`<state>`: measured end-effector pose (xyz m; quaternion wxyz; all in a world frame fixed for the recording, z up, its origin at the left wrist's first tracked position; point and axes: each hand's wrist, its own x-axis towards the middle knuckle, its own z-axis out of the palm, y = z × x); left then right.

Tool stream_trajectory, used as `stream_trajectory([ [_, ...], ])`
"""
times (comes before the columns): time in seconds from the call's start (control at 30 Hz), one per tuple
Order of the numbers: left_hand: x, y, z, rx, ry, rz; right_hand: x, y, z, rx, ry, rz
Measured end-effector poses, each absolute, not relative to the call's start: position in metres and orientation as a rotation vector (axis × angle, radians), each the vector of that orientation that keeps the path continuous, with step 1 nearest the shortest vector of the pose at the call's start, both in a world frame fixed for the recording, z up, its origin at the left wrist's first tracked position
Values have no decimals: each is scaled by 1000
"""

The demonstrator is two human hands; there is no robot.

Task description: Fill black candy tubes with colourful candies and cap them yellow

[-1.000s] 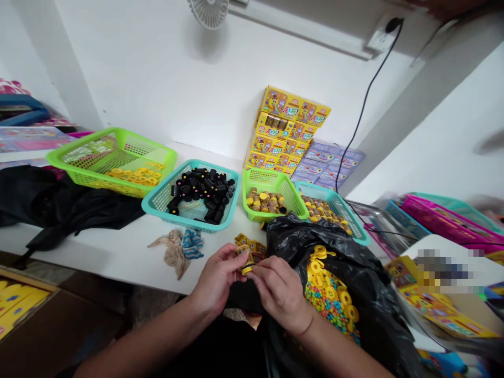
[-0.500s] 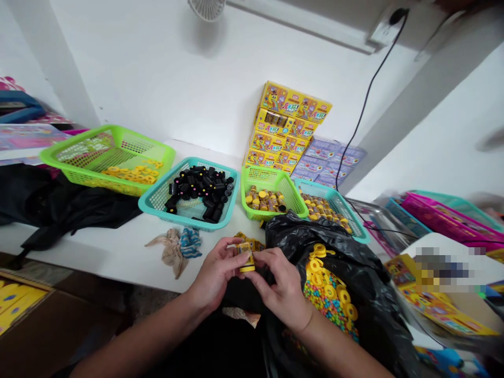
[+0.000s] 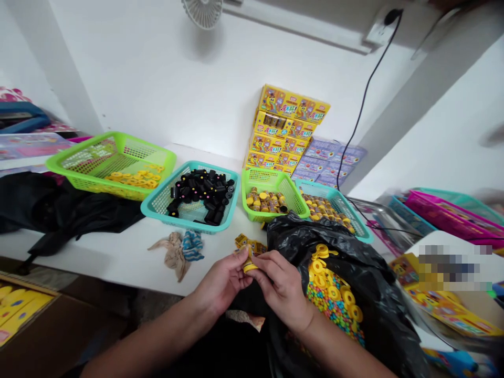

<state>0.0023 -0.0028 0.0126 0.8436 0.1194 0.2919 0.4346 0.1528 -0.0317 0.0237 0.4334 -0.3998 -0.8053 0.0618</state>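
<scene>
Both hands have dropped slightly toward the table edge since half a second ago, and the small yellow tube [image 3: 249, 262] now sits lower between them. Left hand [image 3: 222, 281] pinches its side with thumb and fingertips; right hand [image 3: 281, 286] closes on the yellow cap end from the other side. Doing this well likely means keeping the piece square between the fingertips and pressing evenly, over the white table [image 3: 118, 252], just beside the black bag [image 3: 366, 273] of coloured candies [image 3: 328, 307] and yellow rings [image 3: 321, 252].
</scene>
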Motion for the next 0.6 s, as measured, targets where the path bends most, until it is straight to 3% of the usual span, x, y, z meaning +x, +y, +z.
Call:
stream_trajectory([
  [0.33,-7,-1,15,481,666,938,160,-24,37,-1123,-2037,383],
  [0.6,-7,-6,14,540,582,845,150,-33,45,-1092,-2007,362],
])
